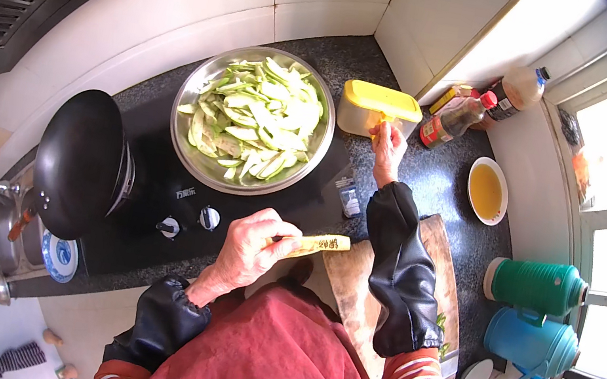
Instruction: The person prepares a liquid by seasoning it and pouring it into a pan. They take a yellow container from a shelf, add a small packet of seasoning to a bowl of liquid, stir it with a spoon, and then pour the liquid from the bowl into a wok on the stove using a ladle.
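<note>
My left hand (pixel 256 247) is closed around a flat yellowish packet (pixel 319 246) that bears writing, held over the front edge of the cooktop. My right hand (pixel 388 148) pinches at the front of a clear plastic container with a yellow lid (pixel 383 100); the exact part under my fingertips is hard to tell. The lid lies on the container. Left of it, a large steel bowl (pixel 177 147) full of sliced pale green vegetable (pixel 259 113) rests on the black cooktop (pixel 137 246). A small packet (pixel 349 197) lies on the counter below the container.
A black wok (pixel 78 158) stands tilted at the left. A wooden cutting board (pixel 350 288) lies under my right forearm, with a knife blade (pixel 449 364) at its edge. Bottles (pixel 460 119), a bowl of yellow liquid (pixel 487 191) and green (pixel 534 285) and blue (pixel 531 342) thermos flasks stand at the right.
</note>
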### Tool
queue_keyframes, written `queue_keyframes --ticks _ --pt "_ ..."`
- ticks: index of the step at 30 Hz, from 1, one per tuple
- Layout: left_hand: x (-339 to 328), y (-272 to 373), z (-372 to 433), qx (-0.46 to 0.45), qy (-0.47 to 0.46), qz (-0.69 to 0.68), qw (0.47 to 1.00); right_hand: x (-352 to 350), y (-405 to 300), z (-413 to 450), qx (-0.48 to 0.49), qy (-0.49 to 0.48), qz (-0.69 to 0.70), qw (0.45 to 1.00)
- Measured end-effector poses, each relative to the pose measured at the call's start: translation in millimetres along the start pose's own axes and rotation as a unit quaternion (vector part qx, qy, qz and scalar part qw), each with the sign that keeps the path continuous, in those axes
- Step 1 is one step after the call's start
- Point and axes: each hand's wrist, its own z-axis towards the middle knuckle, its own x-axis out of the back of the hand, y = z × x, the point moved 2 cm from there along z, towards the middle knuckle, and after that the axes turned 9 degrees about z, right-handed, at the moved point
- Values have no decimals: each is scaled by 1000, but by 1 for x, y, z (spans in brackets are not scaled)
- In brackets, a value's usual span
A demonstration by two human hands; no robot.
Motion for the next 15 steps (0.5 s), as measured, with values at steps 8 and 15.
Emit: queue_keyframes --ticks 8,15 --pt "-53 -6 44 -7 27 -2 1000 34 20 19 68 52 -238 968" --pt "-85 -23 70 12 42 -26 999 76 -9 11 9 -26 -461 887"
